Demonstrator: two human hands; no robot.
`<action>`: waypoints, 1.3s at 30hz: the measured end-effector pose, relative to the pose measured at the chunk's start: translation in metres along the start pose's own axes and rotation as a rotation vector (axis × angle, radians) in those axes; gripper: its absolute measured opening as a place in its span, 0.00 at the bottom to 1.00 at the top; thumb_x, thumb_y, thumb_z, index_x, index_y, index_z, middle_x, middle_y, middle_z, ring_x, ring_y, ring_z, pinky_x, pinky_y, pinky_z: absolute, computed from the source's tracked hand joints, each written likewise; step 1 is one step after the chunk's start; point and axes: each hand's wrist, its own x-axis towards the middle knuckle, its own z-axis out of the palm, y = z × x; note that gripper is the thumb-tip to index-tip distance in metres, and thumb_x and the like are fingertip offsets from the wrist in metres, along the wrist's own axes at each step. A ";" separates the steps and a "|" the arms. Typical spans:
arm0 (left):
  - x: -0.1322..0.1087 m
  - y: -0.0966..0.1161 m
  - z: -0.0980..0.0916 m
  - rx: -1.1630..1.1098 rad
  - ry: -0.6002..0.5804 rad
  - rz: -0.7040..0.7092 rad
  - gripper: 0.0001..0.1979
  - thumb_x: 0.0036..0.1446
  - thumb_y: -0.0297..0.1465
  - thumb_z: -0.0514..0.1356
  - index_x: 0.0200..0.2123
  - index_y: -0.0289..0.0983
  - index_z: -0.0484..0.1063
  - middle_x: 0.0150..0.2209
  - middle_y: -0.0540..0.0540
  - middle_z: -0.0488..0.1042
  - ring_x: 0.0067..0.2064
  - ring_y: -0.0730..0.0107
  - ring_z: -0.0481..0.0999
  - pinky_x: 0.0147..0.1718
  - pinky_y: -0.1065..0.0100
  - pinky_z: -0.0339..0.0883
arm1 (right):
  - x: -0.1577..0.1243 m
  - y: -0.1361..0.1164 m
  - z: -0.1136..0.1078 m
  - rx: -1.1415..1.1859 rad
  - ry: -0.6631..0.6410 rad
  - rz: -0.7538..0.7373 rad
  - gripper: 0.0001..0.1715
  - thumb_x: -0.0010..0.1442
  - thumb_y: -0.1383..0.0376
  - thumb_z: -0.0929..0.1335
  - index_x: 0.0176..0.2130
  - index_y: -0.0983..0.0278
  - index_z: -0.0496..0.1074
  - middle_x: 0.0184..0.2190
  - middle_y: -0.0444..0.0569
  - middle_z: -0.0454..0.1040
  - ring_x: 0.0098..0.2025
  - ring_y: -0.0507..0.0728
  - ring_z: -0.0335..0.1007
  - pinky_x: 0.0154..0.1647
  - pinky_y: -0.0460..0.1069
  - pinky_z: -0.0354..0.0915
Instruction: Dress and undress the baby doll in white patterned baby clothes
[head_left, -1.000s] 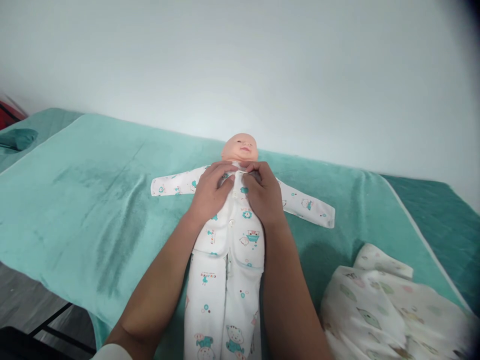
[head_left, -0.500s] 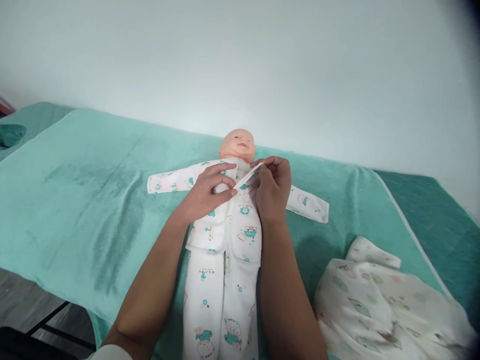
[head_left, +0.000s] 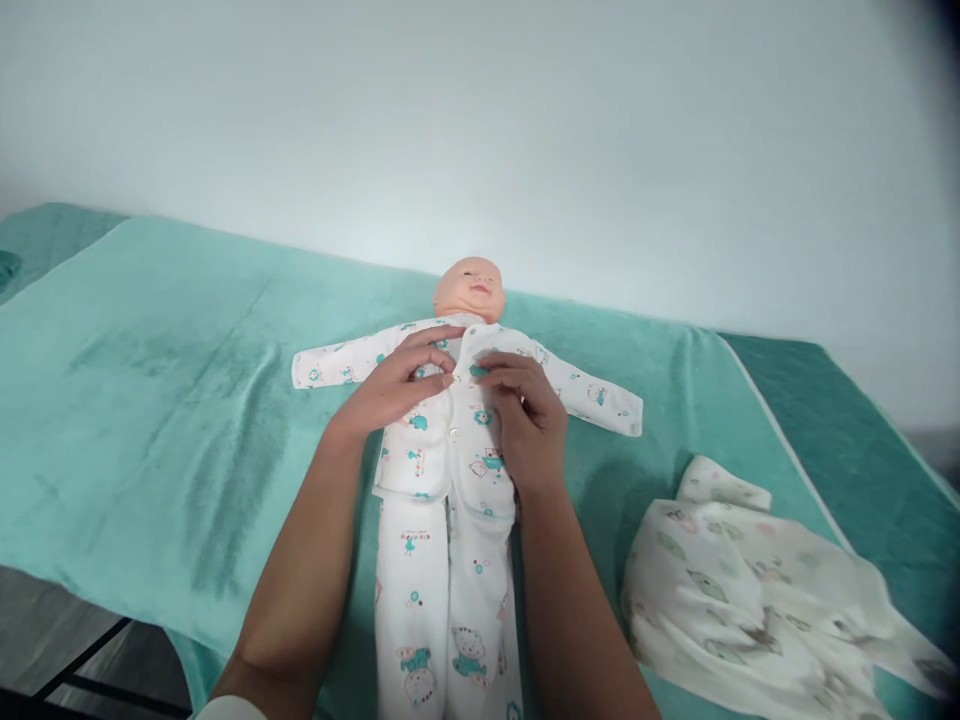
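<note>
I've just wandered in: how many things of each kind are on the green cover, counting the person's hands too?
Doll: 1
Patterned jacket: 1
Trousers: 1 pair
Loose cloth heap: 1 (whether it is several pieces, I cannot tell)
Left hand and right hand: 2
Total: 6

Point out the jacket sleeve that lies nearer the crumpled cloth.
It is the picture-right sleeve, reaching out past the right hand; the other sleeve stretches toward picture left, on the far side of the doll from the crumpled cloth.
</note>
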 end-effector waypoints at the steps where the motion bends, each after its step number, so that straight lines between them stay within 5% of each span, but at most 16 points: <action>1: 0.000 -0.001 -0.001 -0.012 -0.013 0.009 0.06 0.65 0.35 0.60 0.37 0.42 0.76 0.70 0.49 0.65 0.68 0.52 0.67 0.48 0.60 0.74 | -0.003 -0.001 -0.001 -0.010 -0.030 0.011 0.13 0.65 0.69 0.64 0.37 0.56 0.78 0.48 0.49 0.79 0.55 0.60 0.73 0.60 0.62 0.67; 8: -0.001 -0.006 -0.004 -0.049 -0.047 0.048 0.07 0.67 0.38 0.60 0.40 0.43 0.77 0.71 0.48 0.63 0.71 0.53 0.63 0.49 0.60 0.72 | -0.005 -0.002 -0.003 -0.030 -0.094 0.038 0.15 0.66 0.68 0.65 0.38 0.54 0.81 0.51 0.48 0.77 0.58 0.60 0.71 0.61 0.62 0.65; 22: -0.001 -0.004 0.000 -0.029 0.010 0.027 0.08 0.65 0.40 0.63 0.39 0.43 0.78 0.70 0.47 0.65 0.65 0.52 0.71 0.39 0.64 0.72 | -0.004 -0.005 -0.003 -0.050 -0.108 0.033 0.19 0.67 0.67 0.65 0.38 0.51 0.83 0.52 0.46 0.78 0.57 0.60 0.71 0.60 0.62 0.66; 35: 0.000 -0.008 -0.001 -0.064 0.005 0.051 0.08 0.65 0.38 0.64 0.43 0.46 0.82 0.69 0.46 0.67 0.70 0.52 0.66 0.52 0.56 0.72 | -0.005 -0.006 -0.001 -0.008 0.013 0.056 0.17 0.64 0.68 0.67 0.36 0.52 0.84 0.48 0.47 0.81 0.53 0.59 0.76 0.58 0.61 0.70; 39: 0.000 -0.010 0.000 -0.096 0.005 0.037 0.09 0.64 0.40 0.65 0.44 0.47 0.82 0.70 0.46 0.66 0.70 0.51 0.66 0.49 0.57 0.74 | -0.005 -0.005 -0.002 -0.031 -0.010 0.030 0.17 0.65 0.67 0.66 0.38 0.51 0.84 0.49 0.47 0.81 0.54 0.59 0.76 0.58 0.61 0.71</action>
